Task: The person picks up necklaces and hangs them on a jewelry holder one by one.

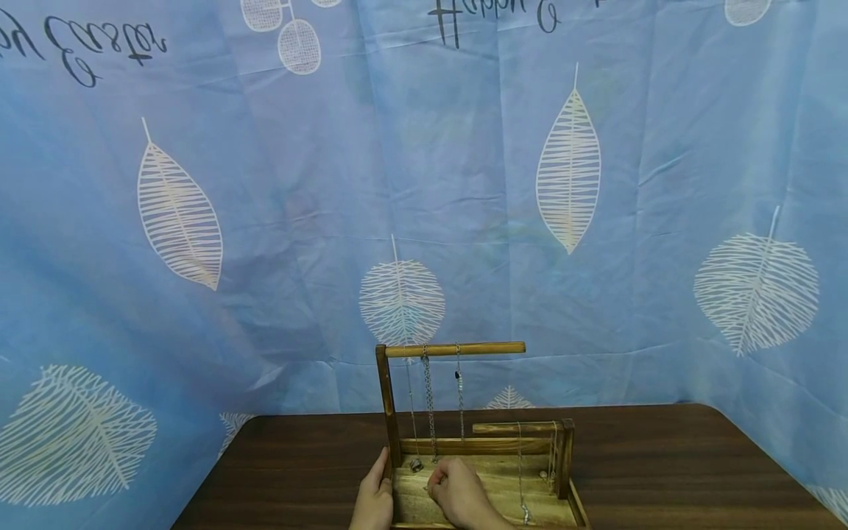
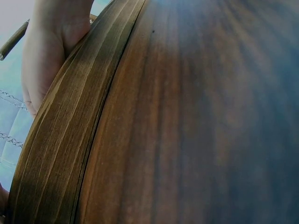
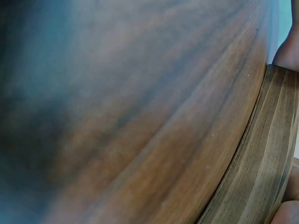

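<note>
A wooden jewelry stand (image 1: 576, 508) with a tray base stands on the table. Along the stand's left wall, my left hand (image 1: 374, 500) grips the edge, some fingers hidden. Over the tray floor is my right hand (image 1: 460, 495), fingers bent and tips close together; whether they pinch anything is hidden. Just above that hand hangs a thick chain necklace (image 1: 429, 405) from the tall bar (image 1: 477, 348). A thin necklace with a pendant (image 1: 416, 465) hangs to its left, and a beaded chain (image 1: 460, 386) to its right. In the left wrist view, a hand (image 2: 51, 51) reaches over a wooden wall (image 2: 70, 126).
The shorter bar (image 1: 513, 427) on the right carries a necklace with a silver pendant (image 1: 526, 513) and further thin chains (image 1: 553, 456). Dark wood tabletop (image 1: 298, 471) surrounds the stand. A blue patterned cloth (image 1: 298, 184) hangs behind the table.
</note>
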Demonstrator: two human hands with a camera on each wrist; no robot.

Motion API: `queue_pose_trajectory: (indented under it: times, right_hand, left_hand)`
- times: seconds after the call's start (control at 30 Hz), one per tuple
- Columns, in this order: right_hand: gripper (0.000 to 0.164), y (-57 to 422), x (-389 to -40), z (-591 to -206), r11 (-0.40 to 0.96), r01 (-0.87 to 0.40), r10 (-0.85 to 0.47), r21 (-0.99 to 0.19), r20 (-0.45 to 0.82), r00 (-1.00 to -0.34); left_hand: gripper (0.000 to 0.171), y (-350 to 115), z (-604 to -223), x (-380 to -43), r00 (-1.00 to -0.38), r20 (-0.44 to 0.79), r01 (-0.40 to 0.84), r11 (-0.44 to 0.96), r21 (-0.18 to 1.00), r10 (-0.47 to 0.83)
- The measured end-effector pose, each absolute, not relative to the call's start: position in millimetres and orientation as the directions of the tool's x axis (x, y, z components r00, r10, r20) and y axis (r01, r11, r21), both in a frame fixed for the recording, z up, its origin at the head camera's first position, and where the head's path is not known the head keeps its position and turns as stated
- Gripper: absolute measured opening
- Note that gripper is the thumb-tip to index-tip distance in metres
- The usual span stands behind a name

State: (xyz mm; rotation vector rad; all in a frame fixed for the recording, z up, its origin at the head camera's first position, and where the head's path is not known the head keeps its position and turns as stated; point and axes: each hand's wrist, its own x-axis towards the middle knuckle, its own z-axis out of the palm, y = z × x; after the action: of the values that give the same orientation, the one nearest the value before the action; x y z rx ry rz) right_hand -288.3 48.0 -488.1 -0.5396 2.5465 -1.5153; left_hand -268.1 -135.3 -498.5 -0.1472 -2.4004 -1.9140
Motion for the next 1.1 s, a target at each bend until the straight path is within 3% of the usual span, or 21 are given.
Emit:
queue_pose_trajectory:
  times: [0.43,0.73,1.1]
  right_hand:
    - [0.012,44.5,-287.6,-481.7,0.469,-0.133,-0.343,-0.873,-0.041,-0.939]
    - [0.013,44.0,-284.6,-480.6,0.443,-0.146,-0.369,-0.885,-0.031,-0.929]
    - [0.026,43.2,-278.7,-476.3,0.391,-0.192,-0.433,-0.900,0.004,-0.901]
  left_hand:
    - [0.055,-136.1,-498.8,-268.9,-0.997,0.078,0.081,0.228,0.970,0.022]
    - [0.055,-135.7,-499.3,-270.1,-0.997,0.081,0.083,0.230,0.970,0.020]
    - [0.055,-135.9,-501.0,-269.6,-0.992,0.127,0.128,0.253,0.959,0.019]
